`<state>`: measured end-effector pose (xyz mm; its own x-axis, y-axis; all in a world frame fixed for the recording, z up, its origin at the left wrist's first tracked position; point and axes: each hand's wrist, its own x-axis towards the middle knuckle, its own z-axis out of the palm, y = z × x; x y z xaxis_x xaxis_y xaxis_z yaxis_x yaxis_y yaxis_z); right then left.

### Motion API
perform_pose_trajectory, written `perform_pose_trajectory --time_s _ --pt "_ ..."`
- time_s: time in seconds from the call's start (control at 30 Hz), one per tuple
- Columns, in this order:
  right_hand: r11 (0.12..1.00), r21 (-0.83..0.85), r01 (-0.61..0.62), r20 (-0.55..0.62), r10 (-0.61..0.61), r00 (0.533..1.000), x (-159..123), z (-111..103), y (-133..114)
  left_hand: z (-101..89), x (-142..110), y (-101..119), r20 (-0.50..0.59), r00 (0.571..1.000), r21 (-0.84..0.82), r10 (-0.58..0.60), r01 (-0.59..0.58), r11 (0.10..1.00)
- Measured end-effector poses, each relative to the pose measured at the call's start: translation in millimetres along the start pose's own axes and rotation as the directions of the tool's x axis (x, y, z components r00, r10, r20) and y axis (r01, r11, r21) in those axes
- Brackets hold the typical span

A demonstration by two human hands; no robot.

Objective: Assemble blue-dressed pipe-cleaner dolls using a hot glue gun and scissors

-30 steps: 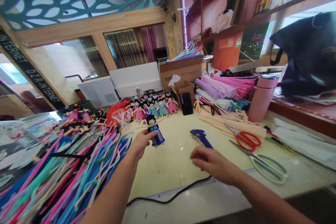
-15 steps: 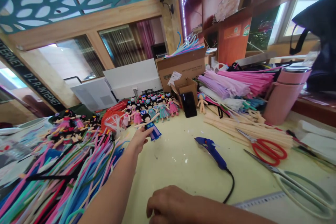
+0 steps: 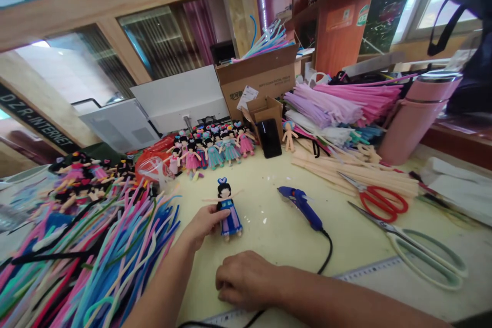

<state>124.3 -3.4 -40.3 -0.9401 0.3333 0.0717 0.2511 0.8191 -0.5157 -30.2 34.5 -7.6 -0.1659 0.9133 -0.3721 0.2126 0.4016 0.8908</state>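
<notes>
My left hand (image 3: 206, 223) is closed round the side of a small pipe-cleaner doll (image 3: 231, 218). The doll has black hair, a blue heart on its head, arms stretched out and a blue dress with a lilac panel. It is upright, facing me, over the table. My right hand (image 3: 248, 279) rests on the table just below the doll, fingers curled in, with nothing showing in them. Right of the doll lies a blue glue gun (image 3: 302, 205), its black cord running past my right wrist.
Finished dolls (image 3: 215, 149) crowd together at the back. Loose pipe cleaners (image 3: 126, 246) pile up on the left. Red-handled scissors (image 3: 382, 202), green-handled scissors (image 3: 426, 251) and a ruler (image 3: 365, 270) lie right. A phone (image 3: 269, 138) leans on a small box; a pink flask (image 3: 421, 118) stands beyond.
My left hand has drawn the doll nearer and turned it more upright and front-on, so its head heart and feet now show. My right hand stays low on the table, still curled.
</notes>
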Motion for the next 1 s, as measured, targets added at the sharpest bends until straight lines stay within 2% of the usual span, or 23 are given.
perform_pose_trajectory --time_s 0.1,0.2,0.27,0.33,0.47,0.53,0.6,0.7,0.87,1.0 --pt "1.000 -0.007 -0.008 -0.002 0.008 1.000 0 -1 0 -6.7 -16 -3 -0.025 1.000 -0.029 0.013 -0.014 0.999" --pt "1.000 0.001 -0.018 0.011 0.018 1.000 -1 -4 -3 -23.1 -35 -9 -0.093 0.995 -0.082 0.035 -0.042 0.996" --pt "1.000 0.002 -0.026 0.021 0.026 0.999 -2 -6 -4 -35.4 -48 -14 -0.209 0.978 -0.164 0.025 -0.060 0.985" --pt "1.000 0.002 -0.031 0.015 0.031 0.999 -2 -6 -5 -44.8 -59 -21 -0.276 0.961 -0.205 -0.010 -0.049 0.977" --pt "0.998 0.054 -0.024 0.000 0.024 1.000 -2 -5 -3 -49.2 -76 -34 -0.273 0.960 -0.215 -0.069 0.009 0.977" --pt "0.990 0.123 -0.061 -0.058 0.068 0.996 -1 -8 2 -46.7 -81 -39 -0.261 0.962 -0.240 -0.077 0.013 0.971" --pt "0.968 0.193 -0.160 -0.170 0.193 0.966 2 -16 9 -43.6 -83 -44 -0.257 0.964 -0.309 -0.073 -0.011 0.951" --pt "0.924 0.228 -0.307 -0.294 0.366 0.883 15 -35 25 -39.4 -83 -50 -0.258 0.964 -0.460 -0.063 -0.065 0.886" --pt "0.882 0.180 -0.436 -0.357 0.472 0.806 65 -62 57 -39.1 -81 -59 -0.267 0.962 -0.637 -0.063 -0.127 0.761" --pt "0.822 0.127 -0.555 -0.344 0.561 0.753 108 -62 77 -44.8 -82 -63 -0.270 0.960 -0.685 -0.077 -0.135 0.716"
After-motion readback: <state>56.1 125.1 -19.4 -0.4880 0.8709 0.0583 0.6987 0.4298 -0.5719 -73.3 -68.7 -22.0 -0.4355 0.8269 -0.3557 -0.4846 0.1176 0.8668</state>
